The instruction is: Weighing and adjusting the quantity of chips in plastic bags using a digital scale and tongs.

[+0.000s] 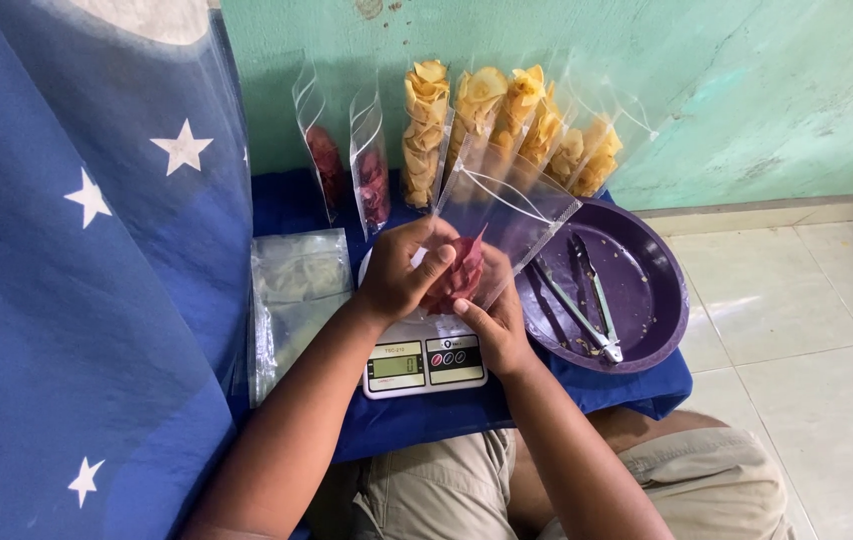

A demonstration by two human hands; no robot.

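Both forearms reached forward over the lap toward a low desk (387,420) covered in blue cloth. Left hand (399,275) was closed, its grip clamped on dark red chips (459,272) at the mouth of a clear pouch (507,215). Right hand (497,320) was closed too, its grip clamped on the lower side of the same pouch. Pouch and chips were held just above a white kitchen scale (425,362), which stood near the front edge of the desk.

A stack of empty clear bags (292,300) lay along the left edge. A round purple tray (657,300) sat at the right edge, overhanging it slightly, with metal tongs (587,305) lying inside.

Along the back edge, against the green wall, stood two pouches of red chips (347,170) and, to their right, several pouches of yellow chips (507,125). A blue starred cloth (87,300) hung at the left.
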